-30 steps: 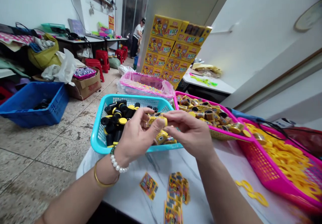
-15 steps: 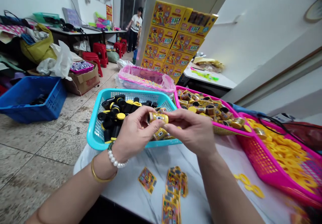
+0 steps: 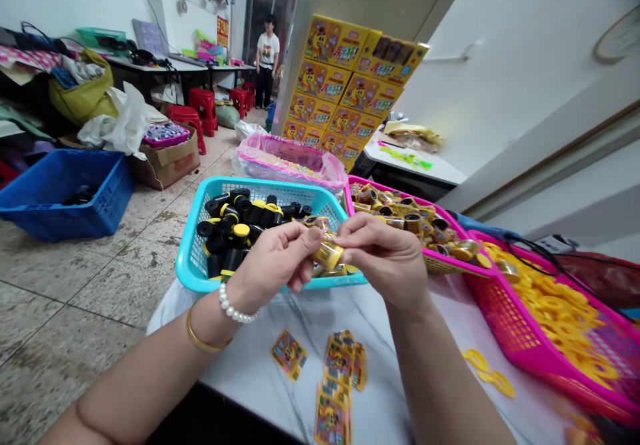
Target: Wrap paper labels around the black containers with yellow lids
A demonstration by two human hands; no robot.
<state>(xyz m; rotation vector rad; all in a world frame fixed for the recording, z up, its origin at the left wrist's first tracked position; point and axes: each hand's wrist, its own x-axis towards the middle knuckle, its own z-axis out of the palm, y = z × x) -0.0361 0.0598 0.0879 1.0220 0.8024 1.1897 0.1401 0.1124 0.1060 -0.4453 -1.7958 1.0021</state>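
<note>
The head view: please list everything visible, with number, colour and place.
marbled table: one, white, foreground
turquoise basket: one, turquoise, on marbled table
black cylinders: many, black and yellow, in turquoise basket
held cylinder: one, yellow, picture centre
pink baskets: two, pink, right side
wrapped cylinders: many, yellowish, pink and turquoise baskets
rings: many, yellow, right pink basket and table
cards: several, multicoloured, on table
lined basket: one, pink, behind turquoise basket
printed boxes: several, yellow, stacked behind
blue crate: one, blue, far left
stools: several, red, back left
person: one, white top, background
other goods: uncounted, mixed colours, background
bracelets: two, white and gold, left arm
left hand: one, bare, on held cylinder
right hand: one, bare, on held cylinder
</note>
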